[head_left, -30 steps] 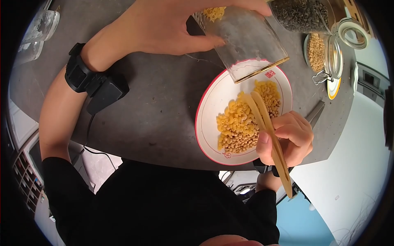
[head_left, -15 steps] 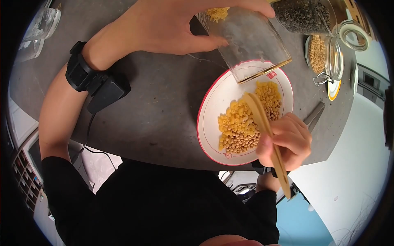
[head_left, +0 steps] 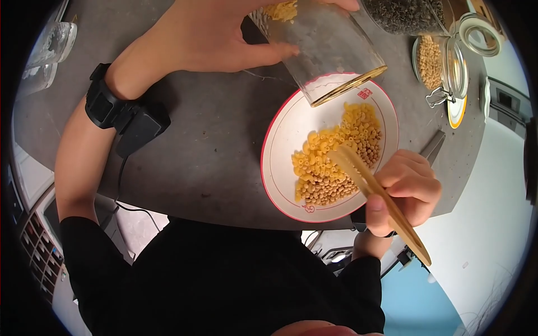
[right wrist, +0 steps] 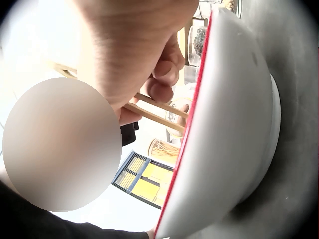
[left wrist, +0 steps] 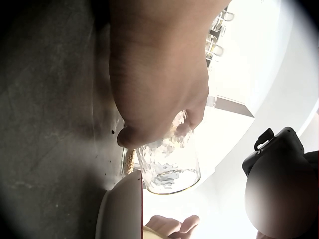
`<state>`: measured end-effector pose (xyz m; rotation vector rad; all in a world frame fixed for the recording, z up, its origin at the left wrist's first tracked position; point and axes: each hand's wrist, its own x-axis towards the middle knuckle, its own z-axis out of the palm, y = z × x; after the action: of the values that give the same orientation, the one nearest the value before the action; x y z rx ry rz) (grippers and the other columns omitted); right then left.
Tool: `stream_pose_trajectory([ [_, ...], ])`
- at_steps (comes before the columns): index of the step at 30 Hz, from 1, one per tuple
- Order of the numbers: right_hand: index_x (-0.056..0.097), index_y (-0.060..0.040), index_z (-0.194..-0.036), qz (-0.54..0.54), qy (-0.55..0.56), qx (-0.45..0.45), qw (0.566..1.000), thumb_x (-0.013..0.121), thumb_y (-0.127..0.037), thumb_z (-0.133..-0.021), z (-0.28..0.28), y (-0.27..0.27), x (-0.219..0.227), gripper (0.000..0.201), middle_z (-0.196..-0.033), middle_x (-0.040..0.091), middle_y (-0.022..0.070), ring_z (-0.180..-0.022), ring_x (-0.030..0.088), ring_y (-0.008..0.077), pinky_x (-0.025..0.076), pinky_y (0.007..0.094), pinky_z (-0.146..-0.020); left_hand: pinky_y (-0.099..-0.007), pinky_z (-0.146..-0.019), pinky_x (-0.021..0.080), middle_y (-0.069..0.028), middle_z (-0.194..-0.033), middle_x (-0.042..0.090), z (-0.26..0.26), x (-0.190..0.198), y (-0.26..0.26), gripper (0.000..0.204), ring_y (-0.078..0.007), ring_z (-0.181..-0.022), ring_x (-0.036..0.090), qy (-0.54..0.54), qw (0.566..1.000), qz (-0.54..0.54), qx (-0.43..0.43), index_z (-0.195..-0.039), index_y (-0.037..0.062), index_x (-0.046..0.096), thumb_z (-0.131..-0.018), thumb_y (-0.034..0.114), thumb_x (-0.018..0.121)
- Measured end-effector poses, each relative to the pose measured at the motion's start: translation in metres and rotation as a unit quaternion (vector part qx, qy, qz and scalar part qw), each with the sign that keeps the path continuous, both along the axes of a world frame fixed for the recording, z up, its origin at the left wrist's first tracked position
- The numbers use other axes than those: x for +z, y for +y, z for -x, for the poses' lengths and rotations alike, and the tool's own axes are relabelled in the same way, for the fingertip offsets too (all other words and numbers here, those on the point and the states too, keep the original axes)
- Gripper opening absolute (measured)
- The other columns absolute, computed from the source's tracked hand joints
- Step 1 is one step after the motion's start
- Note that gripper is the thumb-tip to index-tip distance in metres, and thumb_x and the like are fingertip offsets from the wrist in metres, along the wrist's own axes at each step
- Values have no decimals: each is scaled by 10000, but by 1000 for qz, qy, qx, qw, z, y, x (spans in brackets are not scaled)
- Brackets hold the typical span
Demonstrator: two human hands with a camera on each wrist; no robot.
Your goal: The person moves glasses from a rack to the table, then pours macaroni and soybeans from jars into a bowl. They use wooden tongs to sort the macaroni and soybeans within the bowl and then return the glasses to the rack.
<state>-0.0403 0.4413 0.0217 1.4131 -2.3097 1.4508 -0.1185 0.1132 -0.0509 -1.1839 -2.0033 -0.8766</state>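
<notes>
My left hand [head_left: 216, 36] grips a clear glass with a gold rim [head_left: 333, 53], tilted with its mouth over the far edge of a red-rimmed white bowl [head_left: 278, 145]. Some yellow macaroni [head_left: 282, 11] lies near the base of the glass. In the bowl, macaroni [head_left: 312, 162] sits beside a patch of round tan beans [head_left: 325, 193]. My right hand [head_left: 412, 187] pinches wooden tongs [head_left: 392, 210] between thumb and fingers, with the tips over the macaroni. The right wrist view shows the tongs' two arms [right wrist: 158, 119] slightly apart, their ends hidden behind the bowl's rim.
A container of dark dried bits [head_left: 406, 17] and an open clip-top jar of tan beans [head_left: 430, 61] stand at the far right. A metal utensil [head_left: 432, 147] lies right of the bowl. Glass containers [head_left: 53, 45] stand at the far left.
The tongs' tips have moved down towards the near side of the macaroni, and their handle end has swung right with my right hand. The left hand still holds the glass tilted, nearly in place.
</notes>
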Motion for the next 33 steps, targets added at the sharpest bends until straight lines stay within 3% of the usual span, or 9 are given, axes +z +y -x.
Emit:
stream_pose_trajectory([
  [6, 587, -49, -949, -61, 48, -17, 997, 771, -51, -752, -3, -11, -10, 270, -650, 607, 36, -473, 585, 177, 440, 325, -430, -408, -973, 469, -101, -1246, 637, -11, 16, 0, 571, -287, -1122, 603, -27, 999, 26, 16, -1333, 97, 662, -781, 178, 786],
  [10, 571, -71, -900, 18, 3, -81, 997, 754, -93, -792, -4, 3, -3, 214, -638, 597, 33, -455, 555, 166, 411, 312, -422, -408, -972, 470, -100, -1242, 638, -11, 15, 1, 558, -286, -1118, 602, -44, 999, 20, 12, -1335, 94, 660, -804, 212, 788],
  [12, 565, -78, -864, 37, -97, -5, 995, 738, -81, -782, -3, 5, 6, 192, -619, 582, 18, -446, 541, 165, 385, 304, -418, -409, -973, 469, -101, -1243, 638, -13, 18, -1, 551, -286, -1118, 603, -46, 998, 33, 18, -1333, 94, 661, -811, 219, 788],
  [16, 568, -78, -852, -42, -46, 29, 998, 751, -33, -714, -1, -9, 3, 233, -615, 586, 2, -450, 549, 182, 384, 313, -423, -410, -978, 467, -100, -1238, 643, -13, 16, 3, 527, -286, -1125, 606, -55, 998, 12, 14, -1324, 91, 662, -832, 235, 784],
  [20, 535, -53, -858, 25, -77, -40, 996, 750, -28, -743, -3, -3, -9, 245, -648, 606, 38, -477, 571, 179, 419, 325, -439, -413, -978, 467, -100, -1233, 650, -15, 23, 1, 514, -287, -1128, 609, -41, 998, 46, 22, -1316, 88, 666, -839, 239, 783],
  [26, 489, -50, -853, 77, -176, -126, 973, 697, -93, -758, -6, 16, -1, 232, -651, 538, 17, -516, 415, 83, 332, 257, -484, -418, -974, 468, -107, -1229, 657, -15, 25, 2, 509, -293, -1120, 619, -49, 997, 50, 25, -1305, 77, 670, -842, 251, 789],
  [29, 490, -65, -828, 65, -218, -92, 969, 697, -98, -741, -4, 15, 4, 227, -645, 545, 12, -491, 426, 100, 332, 263, -473, -419, -972, 469, -107, -1226, 659, -14, 22, 3, 513, -294, -1121, 620, -49, 998, 41, 22, -1305, 73, 669, -839, 251, 791],
  [31, 496, -85, -801, -71, -129, -68, 987, 710, -87, -722, 1, 13, 5, 228, -637, 550, 2, -467, 438, 123, 348, 268, -465, -419, -969, 470, -106, -1223, 660, -11, 19, 3, 520, -294, -1121, 620, -43, 999, 14, 6, -1307, 74, 667, -834, 248, 794],
  [33, 498, -91, -794, -69, -118, -81, 987, 712, -82, -717, -1, 4, 1, 227, -634, 552, 0, -461, 447, 132, 359, 270, -464, -418, -969, 469, -106, -1222, 660, -14, 24, 2, 524, -294, -1120, 620, -49, 998, 35, 17, -1310, 77, 665, -831, 245, 796],
])
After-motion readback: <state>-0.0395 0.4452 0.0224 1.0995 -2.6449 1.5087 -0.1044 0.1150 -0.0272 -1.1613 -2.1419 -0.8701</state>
